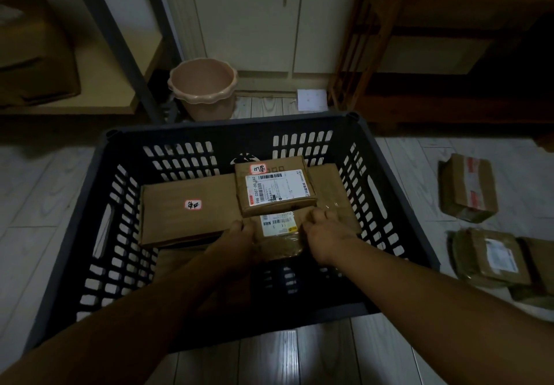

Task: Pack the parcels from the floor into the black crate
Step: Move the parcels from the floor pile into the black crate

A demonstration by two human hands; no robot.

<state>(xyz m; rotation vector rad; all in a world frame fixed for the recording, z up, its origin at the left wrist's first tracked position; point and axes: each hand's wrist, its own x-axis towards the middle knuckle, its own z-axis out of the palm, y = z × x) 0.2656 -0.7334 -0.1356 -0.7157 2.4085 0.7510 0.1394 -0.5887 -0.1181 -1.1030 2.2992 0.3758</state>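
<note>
- Both my hands are inside the black crate [227, 128], on one small parcel [278, 236].
- Left hand [239, 234] grips its left edge, fingers curled round.
- Right hand [323, 234] grips its right edge, fingers curled over.
- The small parcel is mid-crate, just in front of the labelled box [275, 188] and beside the flat box [186, 213]; can't tell if it's resting.
- Loose parcels [467, 188] lie on the floor, right of the crate.

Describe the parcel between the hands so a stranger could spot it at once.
Look into the black crate on the floor. Near its front, the left hand and right hand hold a taped brown parcel. Unlike the box behind it with a big white label, its label is small with a yellow corner.
</note>
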